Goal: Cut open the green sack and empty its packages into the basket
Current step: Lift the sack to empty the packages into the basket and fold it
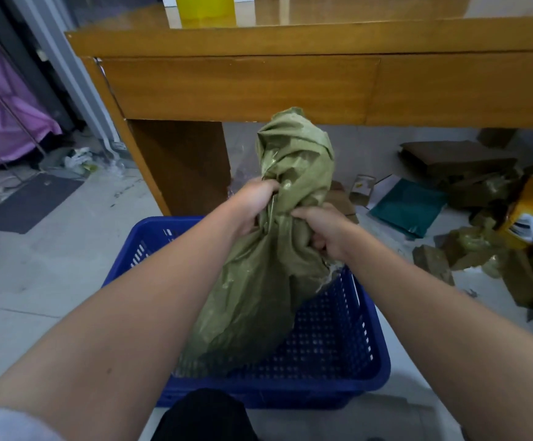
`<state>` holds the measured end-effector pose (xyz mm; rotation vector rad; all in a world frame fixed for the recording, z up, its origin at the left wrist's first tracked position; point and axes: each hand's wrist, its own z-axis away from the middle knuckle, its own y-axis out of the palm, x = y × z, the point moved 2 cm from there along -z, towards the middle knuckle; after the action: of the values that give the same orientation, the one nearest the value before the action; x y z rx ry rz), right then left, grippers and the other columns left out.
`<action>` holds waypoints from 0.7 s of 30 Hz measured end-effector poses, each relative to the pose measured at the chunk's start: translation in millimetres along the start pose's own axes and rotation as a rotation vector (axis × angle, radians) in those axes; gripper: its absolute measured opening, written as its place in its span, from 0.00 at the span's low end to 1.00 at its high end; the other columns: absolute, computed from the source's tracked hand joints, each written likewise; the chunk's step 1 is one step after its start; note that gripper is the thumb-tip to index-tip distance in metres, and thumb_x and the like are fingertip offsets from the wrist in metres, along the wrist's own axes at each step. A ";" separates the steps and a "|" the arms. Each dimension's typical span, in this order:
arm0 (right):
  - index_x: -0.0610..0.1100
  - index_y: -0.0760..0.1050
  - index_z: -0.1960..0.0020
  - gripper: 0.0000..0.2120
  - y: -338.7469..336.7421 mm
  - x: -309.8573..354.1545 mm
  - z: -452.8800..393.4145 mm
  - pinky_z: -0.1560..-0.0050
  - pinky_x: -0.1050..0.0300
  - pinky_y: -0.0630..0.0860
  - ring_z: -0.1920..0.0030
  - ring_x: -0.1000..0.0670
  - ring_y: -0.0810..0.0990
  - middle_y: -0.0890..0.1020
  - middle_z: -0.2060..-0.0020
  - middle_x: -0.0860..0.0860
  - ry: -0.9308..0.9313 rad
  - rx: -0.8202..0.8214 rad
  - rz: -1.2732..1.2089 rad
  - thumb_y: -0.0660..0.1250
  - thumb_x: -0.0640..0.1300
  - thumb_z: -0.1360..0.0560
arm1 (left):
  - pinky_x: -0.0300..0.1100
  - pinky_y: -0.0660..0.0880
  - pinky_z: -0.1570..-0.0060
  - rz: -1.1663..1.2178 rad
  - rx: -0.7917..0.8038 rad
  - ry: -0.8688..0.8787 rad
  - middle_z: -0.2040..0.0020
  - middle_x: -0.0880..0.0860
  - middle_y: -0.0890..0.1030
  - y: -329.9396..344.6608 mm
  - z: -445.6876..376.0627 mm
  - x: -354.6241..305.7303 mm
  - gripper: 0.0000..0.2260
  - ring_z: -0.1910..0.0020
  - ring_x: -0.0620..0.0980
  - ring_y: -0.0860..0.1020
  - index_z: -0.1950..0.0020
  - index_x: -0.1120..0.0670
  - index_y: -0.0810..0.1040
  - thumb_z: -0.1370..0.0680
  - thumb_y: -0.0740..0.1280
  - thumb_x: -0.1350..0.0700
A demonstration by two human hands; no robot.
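Nearest in view, the blue basket [364,361] sits on the pale floor directly in front of the person, its perforated walls and floor visible on the right half. No packages can be made out inside it; the left half is hidden by the sack.

The green sack [259,281] hangs upright over the basket, its lower end resting in the near-left part of the basket and its bunched upper end rising above both hands. The left hand [252,202] is closed on the gathered fabric at the neck, on the sack's left side. The right hand [325,230] is clenched on the fabric just beside it, slightly lower and on the right. Which end of the sack is open cannot be determined, nor whether a cut has been made.

Risk, as judged: if the sack is tipped or shaken with its mouth past the rim, packages could fall on the floor. The frayed fabric near the basket's right rim could snag on the perforations. A loose grip on slick woven material may slip under load.

Clearance: open floor lies on the left. On the right, cardboard scraps [469,259] and a teal envelope [411,205] crowd the floor. At the far side, the wooden desk [259,87] stands close behind the basket, limiting forward swing.
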<state>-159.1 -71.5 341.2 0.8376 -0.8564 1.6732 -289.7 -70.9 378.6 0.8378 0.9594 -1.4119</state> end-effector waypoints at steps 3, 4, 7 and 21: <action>0.45 0.74 0.56 0.05 -9.5 7.1 3.2 0.78 0.64 0.63 0.78 0.53 0.70 0.75 0.71 0.49 -0.032 -0.104 -0.152 0.66 0.46 0.24 | 0.58 0.77 0.41 -0.003 0.002 0.057 0.40 0.61 0.80 -2.9 -7.1 4.6 0.21 0.43 0.60 0.81 0.35 0.54 0.73 0.28 0.65 0.60; 0.45 0.74 0.56 0.05 -12.5 11.3 6.1 0.79 0.65 0.66 0.80 0.54 0.71 0.76 0.73 0.49 -0.033 -0.089 -0.252 0.65 0.46 0.24 | 0.58 0.77 0.41 -0.040 0.023 0.067 0.40 0.60 0.79 -4.7 -8.6 8.2 0.22 0.43 0.60 0.80 0.35 0.52 0.72 0.29 0.66 0.61; 0.42 0.77 0.54 0.09 -24.8 33.1 15.1 0.64 0.58 0.78 0.75 0.52 0.79 0.82 0.73 0.48 -0.025 -0.005 -0.602 0.63 0.46 0.22 | 0.55 0.74 0.38 -0.333 0.193 0.058 0.36 0.54 0.76 -7.5 -9.4 17.6 0.37 0.39 0.57 0.76 0.28 0.46 0.65 0.34 0.75 0.56; 0.46 0.66 0.66 0.13 -41.8 35.8 14.3 0.79 0.69 0.53 0.80 0.59 0.59 0.66 0.73 0.54 -0.118 0.112 -0.565 0.62 0.33 0.26 | 0.44 0.68 0.61 -0.426 -0.443 0.565 0.54 0.54 0.81 6.8 -3.4 -26.8 0.10 0.55 0.57 0.78 0.52 0.49 0.71 0.23 0.58 0.64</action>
<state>-125.1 -58.1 384.7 1.1416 -0.5360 1.1879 -281.3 -56.8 401.1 0.7274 1.8954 -1.2455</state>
